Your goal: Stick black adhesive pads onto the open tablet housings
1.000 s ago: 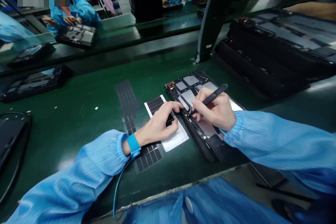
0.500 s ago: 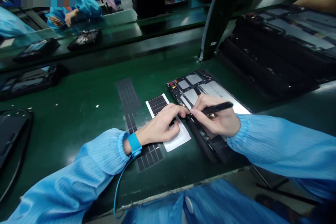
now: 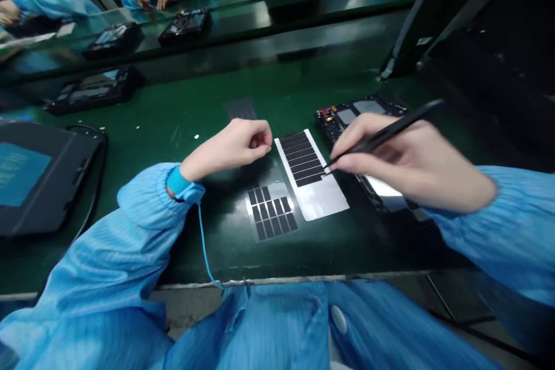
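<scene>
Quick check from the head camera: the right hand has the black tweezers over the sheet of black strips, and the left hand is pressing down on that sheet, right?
No: in the head view, the left hand is not on the sheet of black strips. It is curled to the left of the sheet. The right hand does have the black tweezers over the sheet.

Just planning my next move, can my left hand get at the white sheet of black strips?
Probably yes. Your left hand rests right beside the white sheet of black strips, and nothing lies between them. Your right hand and black tweezers reach only its far edge, leaving the near side free.
</scene>
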`<state>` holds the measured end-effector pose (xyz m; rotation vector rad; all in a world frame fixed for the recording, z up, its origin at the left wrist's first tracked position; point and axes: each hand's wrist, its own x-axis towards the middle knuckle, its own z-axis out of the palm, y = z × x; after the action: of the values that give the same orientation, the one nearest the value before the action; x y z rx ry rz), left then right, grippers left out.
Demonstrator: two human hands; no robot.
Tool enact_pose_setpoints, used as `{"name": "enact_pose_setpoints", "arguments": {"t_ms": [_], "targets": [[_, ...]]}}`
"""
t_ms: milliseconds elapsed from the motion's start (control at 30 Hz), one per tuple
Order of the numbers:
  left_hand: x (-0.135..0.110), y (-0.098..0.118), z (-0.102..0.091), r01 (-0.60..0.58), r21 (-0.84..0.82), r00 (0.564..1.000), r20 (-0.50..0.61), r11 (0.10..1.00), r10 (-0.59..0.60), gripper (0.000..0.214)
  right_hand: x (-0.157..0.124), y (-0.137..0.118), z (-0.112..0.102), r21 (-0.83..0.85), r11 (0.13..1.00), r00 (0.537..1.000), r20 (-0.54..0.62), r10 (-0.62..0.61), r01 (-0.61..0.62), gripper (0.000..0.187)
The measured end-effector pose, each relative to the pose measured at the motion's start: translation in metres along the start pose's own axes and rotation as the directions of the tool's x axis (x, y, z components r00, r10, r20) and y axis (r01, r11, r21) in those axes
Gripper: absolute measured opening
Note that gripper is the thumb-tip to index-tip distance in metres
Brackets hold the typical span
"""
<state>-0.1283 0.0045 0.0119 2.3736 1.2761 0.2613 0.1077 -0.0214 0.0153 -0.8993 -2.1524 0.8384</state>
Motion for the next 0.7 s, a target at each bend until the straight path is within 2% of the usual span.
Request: {"name": "enact_pose_setpoints", "arguments": {"t_ms": [67,133,167,300,433,700], "targets": [[-0.008,-0.015,-0.005,0.062,-0.028,0.978,0.199,0.998,-0.055,0.013,0.016,-0.009,0.02,0.044,0.998,0.979,0.199,-0.053,0.046,0.012],[-0.01,-0.025,-0.005,0.086,-0.051,0.938,0.341,0.995,-0.063,0.015,0.033,-0.009,0.043,0.067,0.996,0.958,0.275,-0.078,0.062,0.01],[-0.009,-0.029,-0.005,0.095,-0.045,0.929,0.363,0.994,-0.072,0.016,0.04,-0.007,0.054,0.07,0.996,0.957,0.28,-0.079,0.062,0.009],[0.0,-0.038,-0.002,0.101,0.029,0.929,0.355,0.994,-0.105,0.026,0.053,0.006,0.077,0.091,0.995,0.97,0.232,-0.066,0.046,0.009],[0.004,-0.037,0.003,0.143,0.079,0.916,0.367,0.987,-0.162,0.04,0.045,0.012,0.078,0.133,0.991,0.965,0.261,-0.016,-0.02,0.015],[0.004,-0.028,0.004,0.169,0.158,0.903,0.371,0.973,-0.217,0.042,0.043,0.013,0.08,0.134,0.989,0.976,0.214,0.04,-0.069,0.019]]}}
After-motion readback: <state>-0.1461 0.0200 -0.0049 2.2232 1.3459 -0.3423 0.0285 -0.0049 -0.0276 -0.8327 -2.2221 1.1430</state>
